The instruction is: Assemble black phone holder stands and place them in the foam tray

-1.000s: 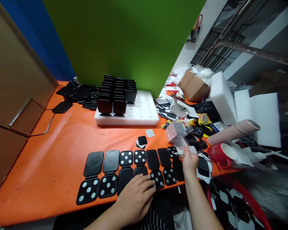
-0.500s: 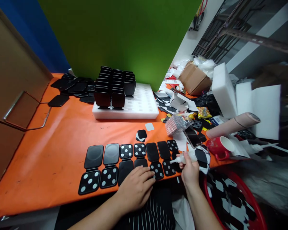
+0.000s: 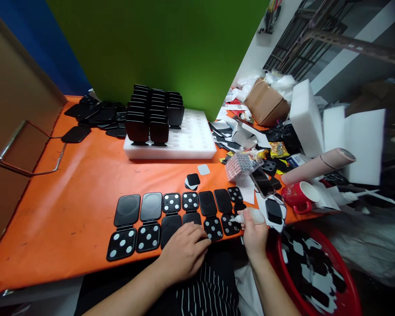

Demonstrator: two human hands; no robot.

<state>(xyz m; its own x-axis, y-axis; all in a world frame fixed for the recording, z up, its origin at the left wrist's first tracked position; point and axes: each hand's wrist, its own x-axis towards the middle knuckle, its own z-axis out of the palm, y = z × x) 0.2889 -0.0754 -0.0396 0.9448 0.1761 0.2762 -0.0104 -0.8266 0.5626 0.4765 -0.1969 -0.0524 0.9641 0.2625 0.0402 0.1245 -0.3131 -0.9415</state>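
My right hand (image 3: 254,232) grips a white squeeze bottle (image 3: 256,216), its nozzle pointing left over a black square plate with silver dots (image 3: 229,224). Palm down, my left hand (image 3: 185,250) lies with fingers spread at the lower ends of the hinged black plates, beside a dotted plate (image 3: 213,228), and covers part of a plain one (image 3: 191,219). The row of hinged pairs runs along the front of the orange table (image 3: 85,210); some halves carry silver dots, others are plain. Behind them are a small stack of black and white squares (image 3: 193,180) and a white square (image 3: 203,169).
Black folded pieces (image 3: 158,114) stand on a white foam block (image 3: 197,147). More black plates (image 3: 102,115) are heaped at the left. A phone (image 3: 262,182), red mug (image 3: 299,196) and pink bottle (image 3: 319,166) sit at right, above a red basket (image 3: 352,285).
The bottle has moved slightly left relative to the plates, its nozzle now over the dotted plate. My left hand rests nearly where it was. The whole view has shifted slightly.
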